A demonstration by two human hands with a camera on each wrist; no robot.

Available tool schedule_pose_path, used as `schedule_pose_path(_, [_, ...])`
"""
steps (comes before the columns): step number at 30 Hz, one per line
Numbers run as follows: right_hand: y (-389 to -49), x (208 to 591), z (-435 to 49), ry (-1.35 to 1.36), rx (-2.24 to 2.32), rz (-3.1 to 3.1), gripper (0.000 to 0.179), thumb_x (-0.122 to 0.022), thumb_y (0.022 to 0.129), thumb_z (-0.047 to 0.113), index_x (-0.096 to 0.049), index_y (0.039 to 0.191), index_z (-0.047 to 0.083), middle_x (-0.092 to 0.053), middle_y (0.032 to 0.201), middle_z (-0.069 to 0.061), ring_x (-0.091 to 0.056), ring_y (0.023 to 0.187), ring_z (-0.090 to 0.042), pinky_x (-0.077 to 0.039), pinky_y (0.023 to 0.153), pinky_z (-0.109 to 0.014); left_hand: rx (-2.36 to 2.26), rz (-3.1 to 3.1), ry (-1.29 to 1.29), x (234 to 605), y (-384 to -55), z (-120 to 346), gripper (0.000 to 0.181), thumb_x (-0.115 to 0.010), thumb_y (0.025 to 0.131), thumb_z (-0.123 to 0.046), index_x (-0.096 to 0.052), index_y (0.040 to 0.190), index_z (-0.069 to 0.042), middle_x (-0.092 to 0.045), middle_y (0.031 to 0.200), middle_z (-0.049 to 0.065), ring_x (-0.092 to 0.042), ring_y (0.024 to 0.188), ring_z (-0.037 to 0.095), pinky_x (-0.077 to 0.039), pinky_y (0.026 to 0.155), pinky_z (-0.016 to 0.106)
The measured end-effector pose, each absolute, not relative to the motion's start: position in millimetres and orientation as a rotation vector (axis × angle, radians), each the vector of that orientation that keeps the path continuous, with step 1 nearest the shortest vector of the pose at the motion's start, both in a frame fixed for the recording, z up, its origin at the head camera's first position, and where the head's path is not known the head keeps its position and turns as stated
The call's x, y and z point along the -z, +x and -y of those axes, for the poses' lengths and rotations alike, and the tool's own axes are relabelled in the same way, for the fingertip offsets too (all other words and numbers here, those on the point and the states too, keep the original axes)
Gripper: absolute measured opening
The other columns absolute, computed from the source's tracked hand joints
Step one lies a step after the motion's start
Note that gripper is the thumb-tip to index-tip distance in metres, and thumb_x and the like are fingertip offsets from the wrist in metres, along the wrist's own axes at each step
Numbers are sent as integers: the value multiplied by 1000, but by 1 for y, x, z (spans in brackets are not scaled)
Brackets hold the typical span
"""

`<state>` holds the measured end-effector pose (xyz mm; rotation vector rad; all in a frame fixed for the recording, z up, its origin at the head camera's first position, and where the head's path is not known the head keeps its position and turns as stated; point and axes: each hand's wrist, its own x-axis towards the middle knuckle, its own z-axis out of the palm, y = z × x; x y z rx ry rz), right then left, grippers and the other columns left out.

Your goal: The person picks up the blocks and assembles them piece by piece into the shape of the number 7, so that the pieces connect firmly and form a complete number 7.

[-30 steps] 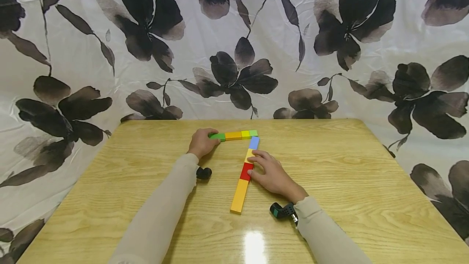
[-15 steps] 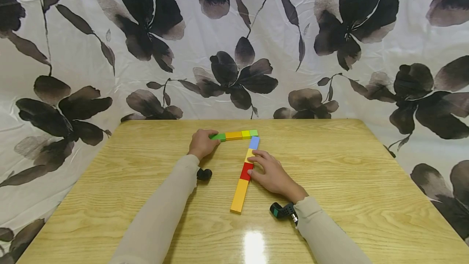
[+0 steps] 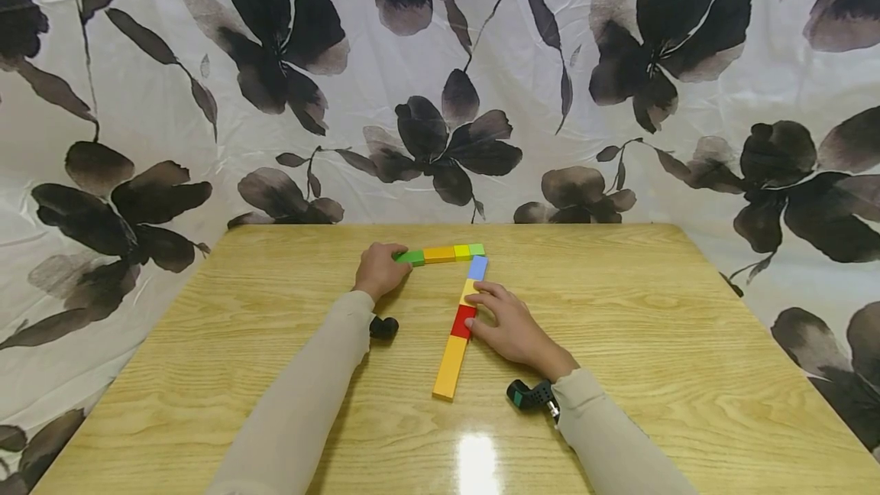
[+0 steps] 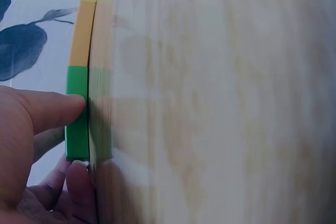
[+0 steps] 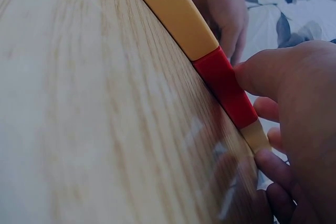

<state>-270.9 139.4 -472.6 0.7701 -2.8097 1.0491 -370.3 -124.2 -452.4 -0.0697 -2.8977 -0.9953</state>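
Wooden-toy-like blocks lie in two rows on the table. Across the back runs one row: a green block (image 3: 410, 257), an orange block (image 3: 439, 254), a bright yellow block (image 3: 461, 252) and a light green block (image 3: 477, 249). My left hand (image 3: 380, 269) pinches the green block at its left end, thumb on the near side. Toward me slants the second row: a blue block (image 3: 477, 267), a pale yellow block (image 3: 467, 292), a red block (image 3: 462, 321) and a long yellow-orange block (image 3: 450, 369). My right hand (image 3: 510, 326) touches the red block with its thumb and the pale yellow one with its fingertips.
Under everything is a light wooden table (image 3: 619, 312). A white cloth with dark flowers (image 3: 440, 37) hangs behind and beside it. Black wrist cameras (image 3: 528, 396) sit below both wrists, near the tabletop.
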Motion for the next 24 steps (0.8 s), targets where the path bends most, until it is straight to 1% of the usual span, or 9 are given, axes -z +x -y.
schedule_pose_path(5, [-269, 473, -138, 775, -1040, 2806, 43, -64, 99, 32, -61, 138, 13, -39, 155, -6, -34, 143, -30, -23, 112, -59, 1020, 2884, -60, 453, -370, 126, 41, -72, 92, -19, -67, 132, -10, -58, 132, 20, -53, 118, 39, -47, 94, 49])
schedule_pose_path(13, [-266, 472, -136, 770, -1043, 2781, 43, -64, 99, 32, -62, 136, 12, -41, 154, -8, -35, 143, -31, -24, 111, -60, 1088, 2857, -82, 454, -368, 126, 47, -72, 91, -16, -63, 136, -7, -57, 135, 21, -53, 121, 38, -47, 97, 48])
schedule_pose_path(20, [-266, 473, -136, 776, -1035, 2767, 42, -64, 99, 31, -62, 136, 12, -42, 153, -8, -36, 142, -32, -25, 109, -62, 1137, 2829, -103, 453, -366, 127, 42, -72, 92, -14, -66, 132, -4, -59, 133, 20, -58, 116, 35, -50, 94, 45])
schedule_pose_path(24, [-266, 472, -136, 764, -1028, 2794, 43, -64, 99, 33, -61, 137, 13, -40, 154, -6, -35, 143, -31, -24, 110, -61, 1131, 2835, -108, 453, -366, 128, 42, -71, 93, -14, -66, 133, -5, -58, 133, 20, -58, 115, 34, -51, 93, 45])
